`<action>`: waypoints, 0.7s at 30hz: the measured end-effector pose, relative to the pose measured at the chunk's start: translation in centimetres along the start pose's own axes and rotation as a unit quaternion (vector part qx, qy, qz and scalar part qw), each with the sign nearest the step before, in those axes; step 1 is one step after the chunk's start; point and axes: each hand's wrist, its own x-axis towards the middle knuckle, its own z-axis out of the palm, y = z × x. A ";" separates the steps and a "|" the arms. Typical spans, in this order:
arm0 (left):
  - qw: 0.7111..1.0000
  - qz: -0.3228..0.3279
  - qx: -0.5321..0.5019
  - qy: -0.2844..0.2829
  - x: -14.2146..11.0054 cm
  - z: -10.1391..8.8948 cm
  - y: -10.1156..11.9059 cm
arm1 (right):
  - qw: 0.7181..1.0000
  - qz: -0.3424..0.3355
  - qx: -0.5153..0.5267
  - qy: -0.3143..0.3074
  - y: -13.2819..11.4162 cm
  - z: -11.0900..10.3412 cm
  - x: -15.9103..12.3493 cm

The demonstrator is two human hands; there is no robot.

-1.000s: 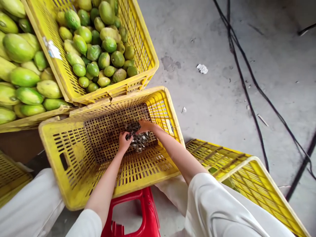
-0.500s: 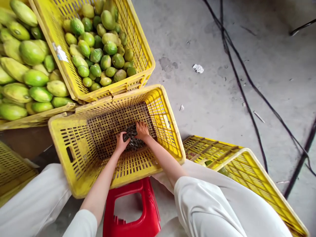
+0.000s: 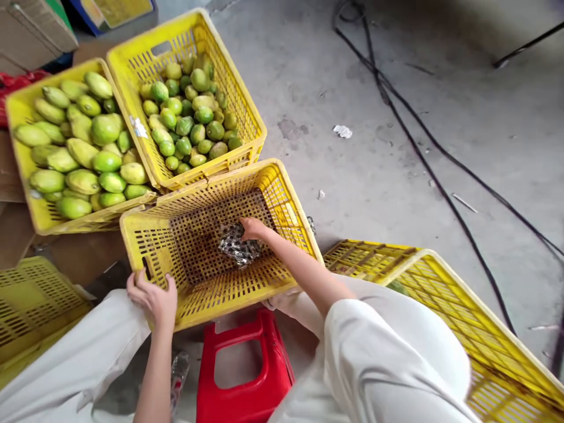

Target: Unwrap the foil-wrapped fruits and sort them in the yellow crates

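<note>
In front of me a yellow plastic crate with slotted walls stands tilted, its open top toward me. My left hand grips its left rim near the handle hole, thumb over the edge. Inside, my right hand reaches to a crumpled clear plastic wrap lying on the dark perforated bottom. The fingers are closed at the wrap's upper edge, their tips partly hidden.
Two yellow crates of green-yellow fruit, a left one and a right one, stand behind. A red plastic stool is below. Another yellow crate lies at right. Black cables cross the floor, and a clear bottle lies near my leg.
My left hand has left the plastic wrap and moved to the crate's left rim. My right hand stays at the wrap, its spread fingers now drawn together. The view has shifted, showing more behind the crates.
</note>
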 end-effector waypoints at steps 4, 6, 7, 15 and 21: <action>0.999 -0.031 0.027 -0.034 -0.7 0.3 -2.1 | 0.985 -0.082 0.120 0.092 0.6 -7.8 -4.3; 0.999 -0.032 0.019 -0.037 -0.6 0.4 -2.3 | 0.932 -0.139 0.277 0.185 2.6 -11.3 -7.6; 0.999 -0.035 0.012 -0.038 -0.4 0.3 -2.4 | 0.895 -0.159 0.352 0.225 4.1 -12.6 -9.4; 0.993 -0.062 -0.036 -0.094 0.8 -0.5 -4.8 | 0.560 0.118 0.694 0.437 17.9 -11.0 -16.2; 0.991 -0.099 -0.016 -0.089 1.3 -0.5 -4.1 | 0.551 0.292 0.675 0.395 21.2 -3.4 -12.8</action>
